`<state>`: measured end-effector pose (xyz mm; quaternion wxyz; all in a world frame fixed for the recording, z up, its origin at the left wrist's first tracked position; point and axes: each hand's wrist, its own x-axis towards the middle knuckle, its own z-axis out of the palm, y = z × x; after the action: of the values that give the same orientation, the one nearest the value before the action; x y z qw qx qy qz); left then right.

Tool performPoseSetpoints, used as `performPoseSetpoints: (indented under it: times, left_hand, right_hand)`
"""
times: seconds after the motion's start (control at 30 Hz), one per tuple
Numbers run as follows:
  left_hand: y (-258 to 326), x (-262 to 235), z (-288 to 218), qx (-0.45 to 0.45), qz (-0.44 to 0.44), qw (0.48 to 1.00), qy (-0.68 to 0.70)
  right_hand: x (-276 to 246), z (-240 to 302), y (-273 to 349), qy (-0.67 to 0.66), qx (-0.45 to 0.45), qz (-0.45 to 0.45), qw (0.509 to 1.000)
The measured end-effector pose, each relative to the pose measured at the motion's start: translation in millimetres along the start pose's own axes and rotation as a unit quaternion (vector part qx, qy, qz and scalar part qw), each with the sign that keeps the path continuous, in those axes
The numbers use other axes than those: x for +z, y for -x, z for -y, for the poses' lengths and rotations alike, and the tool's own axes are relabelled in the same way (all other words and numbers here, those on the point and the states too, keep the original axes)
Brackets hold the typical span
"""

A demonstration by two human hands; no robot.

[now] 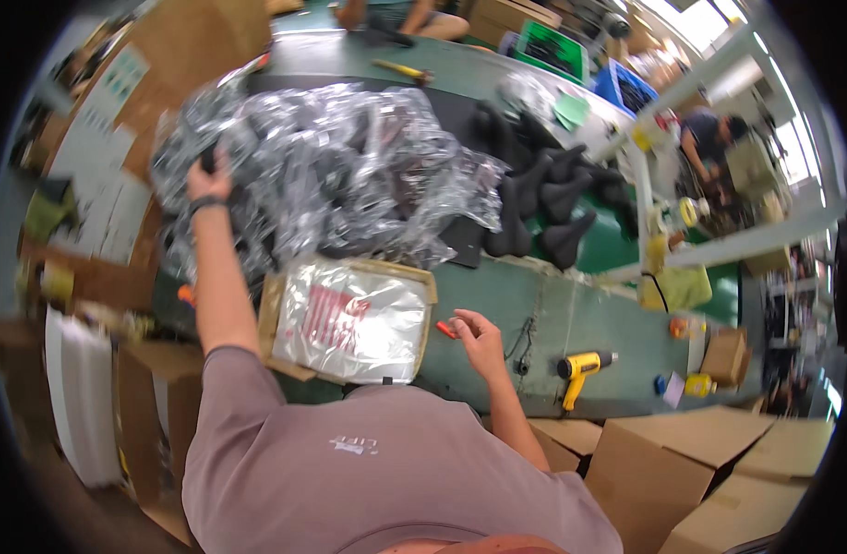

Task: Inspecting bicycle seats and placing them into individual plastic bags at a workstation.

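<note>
While stretched to 10 o'clock of the carton (269,316) with left hand (213,179), seems to clamp fingers on dark piece (208,157) amid clear wrapping (349,157) | pinches red-orange tool (445,330) in right hand (480,343), fingers together, at 3 o'clock, perhaps for handiness | has carton near, presumably for easy reach

— What do we count singly?
— We count one yellow heat gun (582,369), one hammer (400,69), one small red piece (444,329) in the right hand (480,343), one dark piece (208,159) in the left hand (211,180).
— And between the forearms?
— We find one open carton (269,319).
— What comes in twos?
— One green bin (545,68) and one blue bin (608,88) make two; we also see at least two co-workers (705,138).
— And the black saddles (566,242)?
— We make out at least six; they overlap, so we cannot settle the total.
</note>
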<state>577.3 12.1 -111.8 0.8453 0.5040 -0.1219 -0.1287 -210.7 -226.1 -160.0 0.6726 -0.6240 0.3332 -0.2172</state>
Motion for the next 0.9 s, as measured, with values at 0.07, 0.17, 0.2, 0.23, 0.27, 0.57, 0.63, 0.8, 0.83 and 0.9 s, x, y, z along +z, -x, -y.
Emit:
performPoseSetpoints:
  times: [0.07, 0.17, 0.2, 0.23, 0.27, 0.57, 0.63, 0.8, 0.83, 0.9]
  left_hand:
    - [-26.3, -15.0, 29.4, -0.144, -0.088, 0.980, 0.102]
    - [49.5, 86.4, 201.9, -0.104, -0.174, 0.979, -0.017]
    - [109.2, 145.5, 223.1, -0.073, -0.193, 0.966, -0.155]
    - [140.7, 126.7, 210.1, 0.067, -0.154, 0.952, -0.254]
    - [199.2, 170.6, 207.4, 0.176, -0.146, 0.868, -0.441]
    - [463.0, 355.9, 168.2, 0.213, 0.485, 0.762, -0.372]
    - [473.7, 352.5, 160.9, 0.130, 0.528, 0.727, -0.419]
    - [476.2, 320.2, 168.9, 0.075, 0.608, 0.646, -0.455]
    - [476.4, 310.2, 172.7, 0.074, 0.628, 0.624, -0.460]
    - [480.6, 296.5, 172.3, 0.078, 0.641, 0.602, -0.470]
  right_hand:
    - [-60.4, -55.8, -26.6, 0.088, 0.051, -0.046, 0.994]
    - [-162.8, -113.0, -56.4, 0.247, 0.076, -0.191, 0.947]
    - [-190.1, -117.7, -74.3, 0.298, 0.091, -0.214, 0.926]
    - [-192.8, -114.2, -116.0, 0.302, 0.048, -0.214, 0.928]
    - [-204.1, -114.6, -155.3, 0.322, 0.051, -0.214, 0.921]
    - [-227.5, -128.1, -411.1, 0.461, 0.191, -0.268, 0.824]
    - [-207.6, -102.1, -406.1, 0.491, 0.162, -0.268, 0.813]
    - [-190.4, -80.2, -290.7, 0.478, -0.055, -0.302, 0.823]
    - [-180.8, -78.1, -254.5, 0.464, -0.097, -0.330, 0.816]
    - [-164.5, -68.2, -171.3, 0.415, -0.092, -0.335, 0.841]
